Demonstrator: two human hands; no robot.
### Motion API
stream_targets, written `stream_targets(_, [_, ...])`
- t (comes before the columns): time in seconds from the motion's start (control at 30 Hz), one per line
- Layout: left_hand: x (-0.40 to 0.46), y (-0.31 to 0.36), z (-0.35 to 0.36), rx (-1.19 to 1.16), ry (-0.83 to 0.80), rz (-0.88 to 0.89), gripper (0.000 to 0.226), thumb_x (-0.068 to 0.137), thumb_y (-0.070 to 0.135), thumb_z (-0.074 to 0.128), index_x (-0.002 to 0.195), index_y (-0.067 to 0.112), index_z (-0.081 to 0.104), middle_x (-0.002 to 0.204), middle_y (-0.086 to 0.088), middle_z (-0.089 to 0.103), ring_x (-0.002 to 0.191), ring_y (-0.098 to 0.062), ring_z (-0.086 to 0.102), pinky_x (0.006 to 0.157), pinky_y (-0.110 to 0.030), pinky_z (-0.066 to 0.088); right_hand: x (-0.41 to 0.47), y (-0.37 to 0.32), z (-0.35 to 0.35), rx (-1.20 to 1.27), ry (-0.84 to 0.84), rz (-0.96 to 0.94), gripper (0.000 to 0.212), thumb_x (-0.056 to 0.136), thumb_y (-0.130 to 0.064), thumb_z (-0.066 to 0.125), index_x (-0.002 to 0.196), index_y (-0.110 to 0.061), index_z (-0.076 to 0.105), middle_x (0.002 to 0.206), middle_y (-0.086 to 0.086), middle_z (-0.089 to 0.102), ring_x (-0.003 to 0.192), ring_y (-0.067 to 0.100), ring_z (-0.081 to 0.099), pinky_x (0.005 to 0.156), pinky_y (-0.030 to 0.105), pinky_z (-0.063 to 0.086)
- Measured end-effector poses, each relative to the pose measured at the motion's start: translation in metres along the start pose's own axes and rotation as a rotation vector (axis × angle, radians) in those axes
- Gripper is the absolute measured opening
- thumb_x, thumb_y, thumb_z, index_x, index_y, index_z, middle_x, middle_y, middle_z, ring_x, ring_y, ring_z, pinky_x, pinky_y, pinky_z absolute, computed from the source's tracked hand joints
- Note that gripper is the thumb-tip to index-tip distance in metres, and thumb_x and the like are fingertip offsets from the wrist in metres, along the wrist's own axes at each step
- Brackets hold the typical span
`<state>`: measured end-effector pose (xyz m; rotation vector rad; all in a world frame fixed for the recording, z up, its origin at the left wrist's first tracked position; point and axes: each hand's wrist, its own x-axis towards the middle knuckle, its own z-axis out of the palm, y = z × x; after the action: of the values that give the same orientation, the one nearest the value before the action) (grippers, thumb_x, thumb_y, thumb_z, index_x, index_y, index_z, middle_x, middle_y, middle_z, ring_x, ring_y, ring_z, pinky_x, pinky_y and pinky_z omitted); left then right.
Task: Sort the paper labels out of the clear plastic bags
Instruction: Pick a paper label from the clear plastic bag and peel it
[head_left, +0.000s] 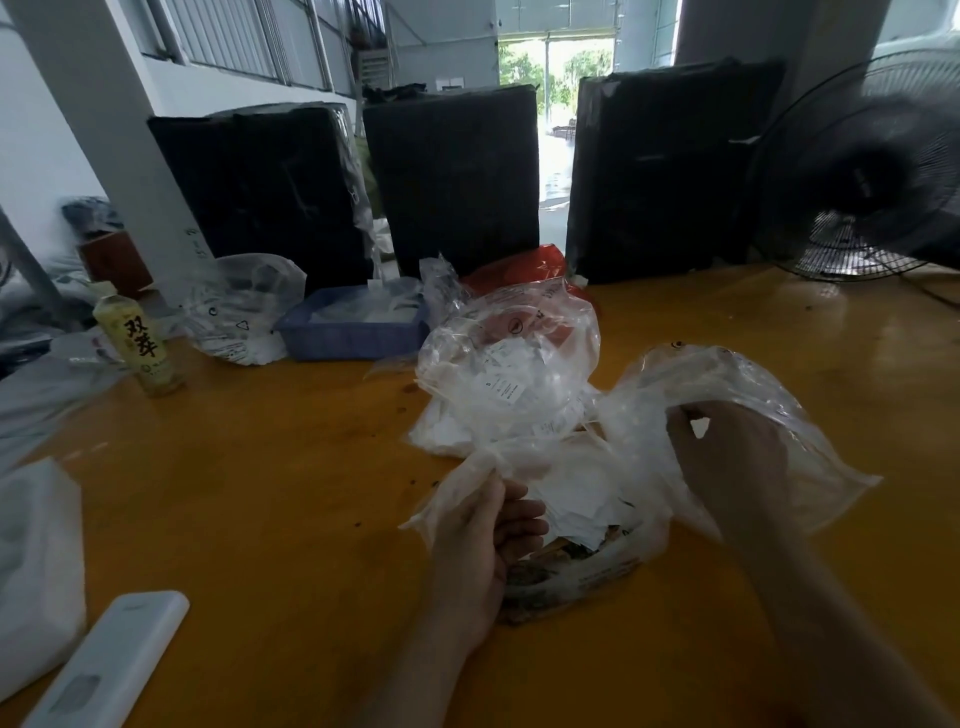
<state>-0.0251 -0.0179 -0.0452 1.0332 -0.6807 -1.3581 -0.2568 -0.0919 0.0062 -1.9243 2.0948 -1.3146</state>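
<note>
Nearest, at seven o'clock, a white slab-shaped device (111, 660) lies on the yellow table (270, 493). Just past it, at six o'clock, the left hand (483, 540) pinches the near edge of a clear plastic bag (727, 395), fingers curled round the film; at four o'clock the right hand (727, 457) grips the same bag's far side, thumb and fingers closed on it. Between them a heap of paper labels (571, 506) shows inside the opening, over a printed packet (566, 571).

The likely risk: pulling the film apart too hard could tear it or spill labels across the table, where the fan (862, 171) at two o'clock might scatter them.

Farther, at twelve o'clock, a second label-filled bag (511, 374); at eleven, one blue tray (353, 327) and a third bag (244, 306); at ten, one bottle (137, 338). Three black wrapped boxes (457, 171) stand behind.
</note>
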Motion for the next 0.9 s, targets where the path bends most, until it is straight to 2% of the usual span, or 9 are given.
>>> stream_targets(0.1, [0.001,0.0,0.001,0.009,-0.012,0.008,0.036,0.107,0.029,0.054,0.108,-0.002,0.073,0.097,-0.021,0.079,0.077,-0.024,0.075,0.064,-0.029,0.061,-0.004,-0.01,0.003,0.21,-0.082,-0.027,0.021,0.103,-0.03,0.059,0.102,-0.016,0.074,0.099,-0.005,0.073,0.084,0.009,0.064,0.076,0.024,0.047])
stream_targets(0.2, [-0.002,0.001,0.005,0.083,-0.047,0.052,0.037,0.1,0.036,0.06,0.117,0.005,0.073,0.107,-0.015,0.08,0.085,-0.024,0.076,0.064,-0.028,0.06,-0.016,-0.026,0.008,0.371,-0.316,-0.039,0.022,0.1,-0.04,0.059,0.086,-0.025,0.066,0.077,-0.011,0.066,0.063,-0.001,0.058,0.056,0.011,0.042])
stream_targets(0.27, [-0.003,0.0,0.005,0.205,-0.091,0.099,0.044,0.094,0.047,0.067,0.125,0.016,0.072,0.115,-0.005,0.08,0.095,-0.023,0.077,0.069,-0.029,0.06,-0.026,-0.036,0.012,0.556,-0.49,-0.025,0.028,0.095,-0.05,0.06,0.079,-0.028,0.067,0.064,-0.007,0.061,0.05,0.003,0.051,0.05,0.017,0.042])
stream_targets(0.33, [-0.004,-0.002,0.004,0.298,-0.126,0.127,0.057,0.09,0.061,0.074,0.133,0.023,0.069,0.117,0.002,0.079,0.103,-0.02,0.076,0.076,-0.032,0.062,-0.035,-0.042,0.013,0.724,-0.64,-0.018,0.033,0.09,-0.056,0.06,0.079,-0.026,0.07,0.059,-0.002,0.056,0.049,0.012,0.046,0.049,0.024,0.039])
stream_targets(0.4, [-0.004,-0.003,0.002,0.352,-0.137,0.139,0.062,0.085,0.067,0.072,0.134,0.029,0.069,0.117,0.001,0.078,0.108,-0.018,0.075,0.086,-0.04,0.063,-0.04,-0.045,0.016,0.811,-0.72,-0.009,0.03,0.096,-0.049,0.06,0.08,-0.025,0.071,0.057,0.003,0.053,0.049,0.017,0.043,0.048,0.029,0.036])
stream_targets(0.5, [-0.004,-0.004,0.0,0.412,-0.133,0.186,0.036,0.098,0.061,0.063,0.115,0.032,0.077,0.109,-0.003,0.08,0.108,-0.021,0.076,0.094,-0.045,0.06,-0.043,-0.047,0.021,0.818,-0.725,0.016,0.03,0.101,-0.038,0.061,0.077,-0.021,0.069,0.054,0.004,0.047,0.047,0.018,0.038,0.048,0.032,0.033])
stream_targets(0.6, [-0.004,-0.003,0.001,0.325,-0.069,0.148,0.03,0.095,0.052,0.068,0.101,0.026,0.081,0.097,-0.008,0.08,0.098,-0.026,0.077,0.079,-0.035,0.06,-0.044,-0.047,0.024,0.793,-0.701,0.037,0.032,0.102,-0.036,0.06,0.081,-0.014,0.069,0.054,0.004,0.045,0.046,0.017,0.037,0.049,0.032,0.032])
stream_targets(0.8, [-0.001,-0.002,0.003,0.147,0.019,0.091,0.033,0.089,0.041,0.072,0.102,0.012,0.079,0.09,-0.003,0.078,0.087,-0.02,0.077,0.072,-0.028,0.059,-0.044,-0.049,0.022,0.723,-0.661,0.056,0.032,0.1,-0.041,0.061,0.078,-0.018,0.067,0.052,-0.001,0.054,0.044,0.014,0.042,0.046,0.025,0.037])
stream_targets(0.9, [-0.001,0.0,0.002,0.035,0.038,0.053,0.026,0.097,0.027,0.068,0.108,0.006,0.077,0.101,-0.013,0.08,0.086,-0.021,0.077,0.068,-0.026,0.059,-0.031,-0.041,0.016,0.623,-0.497,0.151,0.026,0.1,-0.04,0.06,0.084,-0.021,0.067,0.059,-0.005,0.064,0.044,0.007,0.051,0.046,0.021,0.042])
